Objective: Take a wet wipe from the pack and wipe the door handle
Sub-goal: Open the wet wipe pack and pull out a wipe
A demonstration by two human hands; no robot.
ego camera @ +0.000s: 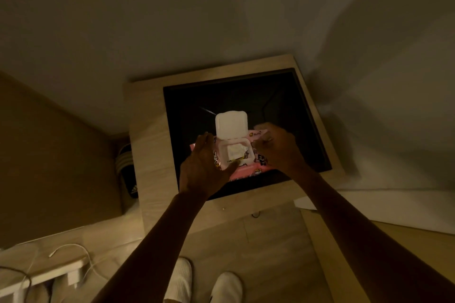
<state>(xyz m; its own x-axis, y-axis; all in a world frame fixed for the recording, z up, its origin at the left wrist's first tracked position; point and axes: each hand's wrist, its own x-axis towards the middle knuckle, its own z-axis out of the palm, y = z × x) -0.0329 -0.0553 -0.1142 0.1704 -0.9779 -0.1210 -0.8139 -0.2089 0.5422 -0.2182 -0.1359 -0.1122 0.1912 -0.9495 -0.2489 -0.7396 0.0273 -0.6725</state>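
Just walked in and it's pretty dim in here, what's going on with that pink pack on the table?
A person stands at a small table with a dark top, both hands on a pink wet wipe pack. Its white lid is flipped open and a wipe shows in the opening. The left hand steadies the pack while the right hand rests on its other end. No wipe is pulled out yet, and no door handle is in view.

The wipe pack [242, 155] sits on the table [150, 135], between my left hand [202, 167] and right hand [278, 150]; its lid [231, 125] stands up behind the opening.
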